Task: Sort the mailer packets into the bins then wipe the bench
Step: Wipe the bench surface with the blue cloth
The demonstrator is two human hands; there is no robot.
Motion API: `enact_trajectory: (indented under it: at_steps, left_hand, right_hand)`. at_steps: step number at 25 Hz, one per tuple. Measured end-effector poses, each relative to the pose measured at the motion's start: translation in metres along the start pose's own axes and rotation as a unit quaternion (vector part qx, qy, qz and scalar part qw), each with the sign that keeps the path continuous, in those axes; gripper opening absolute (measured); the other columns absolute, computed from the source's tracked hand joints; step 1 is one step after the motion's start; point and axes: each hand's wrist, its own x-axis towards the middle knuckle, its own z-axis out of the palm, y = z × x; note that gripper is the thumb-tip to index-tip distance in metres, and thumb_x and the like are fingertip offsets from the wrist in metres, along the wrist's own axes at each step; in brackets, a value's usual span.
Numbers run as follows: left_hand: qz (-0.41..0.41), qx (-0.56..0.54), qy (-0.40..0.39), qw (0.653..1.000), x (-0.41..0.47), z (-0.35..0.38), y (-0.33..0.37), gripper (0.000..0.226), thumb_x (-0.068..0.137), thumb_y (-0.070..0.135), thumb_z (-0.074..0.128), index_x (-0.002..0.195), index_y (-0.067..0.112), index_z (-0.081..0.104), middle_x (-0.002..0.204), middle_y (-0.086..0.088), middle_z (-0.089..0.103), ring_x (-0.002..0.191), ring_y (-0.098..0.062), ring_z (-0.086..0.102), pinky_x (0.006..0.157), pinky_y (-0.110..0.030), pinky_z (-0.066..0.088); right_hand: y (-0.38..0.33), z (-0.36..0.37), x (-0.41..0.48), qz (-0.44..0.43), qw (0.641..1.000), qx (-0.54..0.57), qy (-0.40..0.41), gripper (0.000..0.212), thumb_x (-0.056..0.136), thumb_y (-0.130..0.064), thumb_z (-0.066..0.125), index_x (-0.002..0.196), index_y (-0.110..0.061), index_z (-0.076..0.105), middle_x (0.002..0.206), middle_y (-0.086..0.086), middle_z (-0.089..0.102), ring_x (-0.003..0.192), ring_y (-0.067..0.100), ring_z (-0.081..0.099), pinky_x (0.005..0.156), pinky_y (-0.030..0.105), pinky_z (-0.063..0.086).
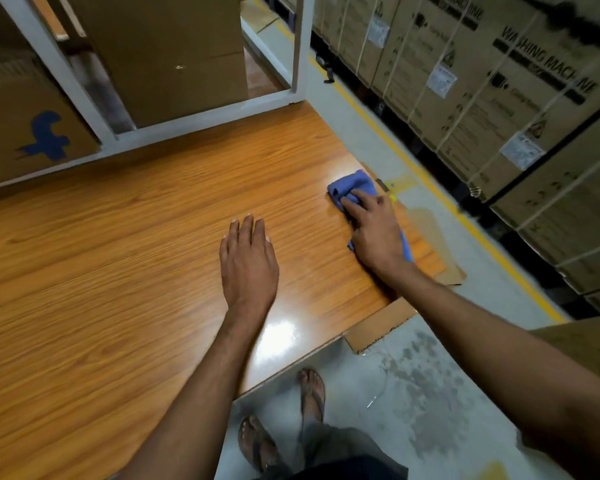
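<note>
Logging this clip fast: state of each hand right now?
Left hand: open, flat on the wooden bench.
Right hand: open, pressing the blue cloth.

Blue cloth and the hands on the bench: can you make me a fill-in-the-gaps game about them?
1. The right hand presses down on a cloth whose colour is ____.
2. The left hand lies flat on the bench and holds ____.
3. The big cardboard boxes across the floor have WASHING ____ printed on them.

Missing words: blue; nothing; MACHINE.
</note>
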Motion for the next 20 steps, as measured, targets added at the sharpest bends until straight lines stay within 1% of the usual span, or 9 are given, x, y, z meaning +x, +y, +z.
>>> enact_trajectory:
  at_steps: [3, 4, 6, 10, 12, 15, 17, 18, 20]
  left_hand:
    - [0.01, -0.001, -0.003, 1.0, -0.007, -0.001, -0.003, 0.045, 0.108, 0.028, 0.039, 0.149, 0.013, 0.051, 0.16, -0.007, 0.043, 0.151, -0.03, 0.033, 0.122, -0.046, 0.026]
    - [0.016, -0.001, -0.005, 1.0, -0.013, -0.002, -0.004, 0.046, 0.108, 0.028, 0.039, 0.15, 0.013, 0.05, 0.16, -0.007, 0.043, 0.151, -0.029, 0.033, 0.122, -0.046, 0.025]
    - [0.028, -0.005, -0.012, 1.0, -0.027, -0.004, -0.007, 0.047, 0.11, 0.029, 0.036, 0.152, 0.013, 0.047, 0.162, -0.006, 0.04, 0.153, -0.028, 0.029, 0.124, -0.045, 0.021]
    - [0.046, -0.012, -0.022, 0.999, -0.051, -0.01, -0.009, 0.049, 0.111, 0.033, 0.031, 0.155, 0.015, 0.042, 0.165, -0.005, 0.034, 0.155, -0.025, 0.023, 0.126, -0.043, 0.016]
    - [0.058, -0.034, -0.026, 0.997, -0.057, -0.014, -0.012, 0.047, 0.111, 0.031, 0.034, 0.154, 0.016, 0.044, 0.164, -0.003, 0.036, 0.155, -0.024, 0.026, 0.125, -0.042, 0.017]
    - [0.07, -0.067, -0.013, 0.995, -0.067, -0.021, -0.026, 0.04, 0.109, 0.024, 0.044, 0.146, 0.016, 0.056, 0.155, -0.001, 0.05, 0.146, -0.024, 0.041, 0.119, -0.042, 0.031]
    - [0.07, -0.04, 0.006, 0.997, -0.078, -0.025, -0.04, 0.037, 0.107, 0.024, 0.047, 0.142, 0.017, 0.06, 0.15, 0.0, 0.055, 0.14, -0.023, 0.048, 0.112, -0.041, 0.038]
    - [0.062, -0.025, 0.011, 0.998, -0.086, -0.027, -0.047, 0.038, 0.109, 0.027, 0.045, 0.143, 0.018, 0.058, 0.151, 0.001, 0.054, 0.141, -0.022, 0.046, 0.112, -0.041, 0.038]
    - [0.049, -0.009, 0.004, 0.999, -0.102, -0.031, -0.054, 0.043, 0.111, 0.033, 0.039, 0.149, 0.018, 0.052, 0.156, 0.0, 0.048, 0.146, -0.021, 0.04, 0.118, -0.042, 0.033]
  right_hand:
    - [-0.051, 0.009, -0.085, -0.144, 0.988, 0.03, -0.052, 0.064, 0.072, -0.016, 0.044, 0.132, -0.011, 0.066, 0.141, 0.011, 0.058, 0.112, 0.03, 0.046, 0.092, 0.039, 0.041]
    - [-0.047, 0.004, -0.096, -0.155, 0.985, 0.041, -0.068, 0.064, 0.071, -0.015, 0.042, 0.13, -0.01, 0.068, 0.139, 0.011, 0.059, 0.11, 0.028, 0.046, 0.091, 0.038, 0.039]
    - [-0.002, -0.001, -0.08, -0.115, 0.993, 0.023, -0.03, 0.068, 0.067, -0.02, 0.035, 0.126, -0.01, 0.069, 0.135, 0.013, 0.061, 0.105, 0.027, 0.046, 0.089, 0.037, 0.037]
    - [0.08, -0.025, -0.04, 0.126, 0.991, -0.051, -0.014, 0.07, 0.072, -0.023, 0.042, 0.14, -0.02, 0.058, 0.146, 0.006, 0.052, 0.113, 0.034, 0.047, 0.093, 0.039, 0.038]
    - [0.047, -0.019, -0.049, 0.107, 0.993, -0.039, -0.009, 0.072, 0.069, -0.016, 0.056, 0.141, -0.021, 0.057, 0.148, 0.006, 0.05, 0.116, 0.033, 0.043, 0.094, 0.039, 0.038]
    - [-0.047, 0.005, -0.1, -0.024, 0.999, 0.004, -0.037, 0.075, 0.065, -0.019, 0.051, 0.14, -0.018, 0.059, 0.146, 0.009, 0.052, 0.111, 0.033, 0.045, 0.088, 0.039, 0.043]
    - [-0.07, 0.015, -0.108, -0.101, 0.992, 0.004, -0.071, 0.077, 0.065, -0.019, 0.055, 0.142, -0.018, 0.056, 0.148, 0.01, 0.049, 0.113, 0.034, 0.045, 0.089, 0.041, 0.046]
    - [-0.066, 0.013, -0.092, -0.092, 0.993, -0.003, -0.072, 0.08, 0.065, -0.019, 0.062, 0.144, -0.018, 0.053, 0.152, 0.011, 0.045, 0.118, 0.036, 0.044, 0.093, 0.042, 0.047]
    - [-0.048, 0.008, -0.048, 0.029, 0.997, -0.034, -0.055, 0.083, 0.071, -0.019, 0.072, 0.15, -0.018, 0.046, 0.159, 0.014, 0.036, 0.133, 0.038, 0.039, 0.105, 0.047, 0.042]
